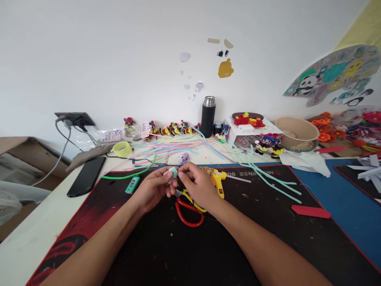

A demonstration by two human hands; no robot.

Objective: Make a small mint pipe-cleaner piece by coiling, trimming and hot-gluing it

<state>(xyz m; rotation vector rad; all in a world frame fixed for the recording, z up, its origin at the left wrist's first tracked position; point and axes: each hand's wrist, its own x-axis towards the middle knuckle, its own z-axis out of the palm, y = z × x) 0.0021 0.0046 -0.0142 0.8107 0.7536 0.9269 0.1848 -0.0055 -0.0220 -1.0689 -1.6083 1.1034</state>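
Apparently, a small fuzzy piece (173,171) is being adjusted by hand above the dark mat (232,226). It is being pinched by the left hand (155,186), while its side is being touched, or nearly so, by the right hand (200,186), fingertips bunched; whether anything is being gripped there cannot be told. Steady holding is seemingly being called for next. Rounded mint green is being shown, with paler pinkish edges.

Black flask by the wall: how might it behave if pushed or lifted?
The black flask stands tall and narrow, so a push near its top would probably tip it. Its round body would likely roll once on its side. The shiny metal top looks smooth, perhaps slippery; its contents are hidden, so weight is unclear.
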